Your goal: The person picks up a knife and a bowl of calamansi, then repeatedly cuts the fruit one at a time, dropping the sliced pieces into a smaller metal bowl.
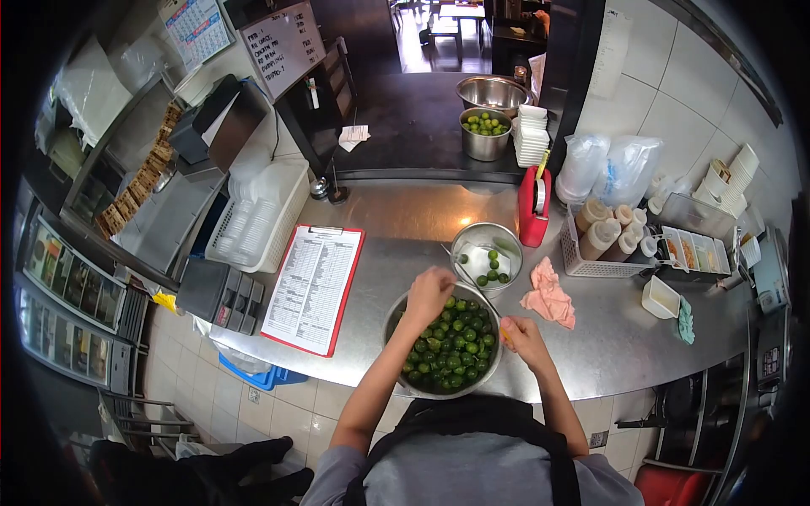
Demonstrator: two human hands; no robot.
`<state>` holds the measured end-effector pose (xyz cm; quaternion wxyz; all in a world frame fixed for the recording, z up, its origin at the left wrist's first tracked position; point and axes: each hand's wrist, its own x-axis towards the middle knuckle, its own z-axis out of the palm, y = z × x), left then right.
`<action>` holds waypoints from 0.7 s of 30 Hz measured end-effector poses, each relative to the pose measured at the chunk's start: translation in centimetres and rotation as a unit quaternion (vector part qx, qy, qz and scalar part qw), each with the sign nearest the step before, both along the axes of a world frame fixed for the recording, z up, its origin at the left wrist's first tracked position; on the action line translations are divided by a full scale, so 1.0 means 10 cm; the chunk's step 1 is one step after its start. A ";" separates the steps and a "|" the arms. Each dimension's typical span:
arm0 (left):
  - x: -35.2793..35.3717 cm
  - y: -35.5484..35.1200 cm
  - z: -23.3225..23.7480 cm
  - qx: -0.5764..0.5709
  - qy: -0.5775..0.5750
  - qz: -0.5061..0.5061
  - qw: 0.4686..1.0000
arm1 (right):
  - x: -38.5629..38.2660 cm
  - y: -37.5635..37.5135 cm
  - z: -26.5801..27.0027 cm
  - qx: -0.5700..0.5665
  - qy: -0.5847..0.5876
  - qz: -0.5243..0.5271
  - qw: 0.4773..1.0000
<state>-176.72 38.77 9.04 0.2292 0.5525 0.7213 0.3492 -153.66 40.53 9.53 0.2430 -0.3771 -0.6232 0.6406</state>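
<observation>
On the steel counter (pixel 388 221), limes (pixel 460 341) heap in a bowl (pixel 391 331) below your curled left hand (pixel 433 291), can't tell if it's gripping; your right hand (pixel 525 341) grasps a knife (pixel 506 334). Limes should be light, firm, slick: pinch round the middle.

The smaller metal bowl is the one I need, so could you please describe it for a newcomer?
On the steel counter, find the large bowl packed with green fruit below the left hand. The smaller metal bowl stands just beyond it, its bottom showing around a few fruits.
</observation>
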 end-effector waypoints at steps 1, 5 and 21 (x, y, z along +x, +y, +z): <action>-0.01 -0.04 -0.03 -0.041 0.095 -0.006 0.995 | 0.00 0.00 0.00 -0.005 -0.005 -0.002 1.000; 0.15 -0.15 -0.20 -0.079 0.269 0.013 0.960 | -0.07 -0.05 -0.02 -0.006 -0.020 0.008 1.000; 0.34 -0.79 0.22 0.092 -0.109 -0.020 0.990 | -0.45 -0.05 0.10 0.189 -0.071 0.024 0.979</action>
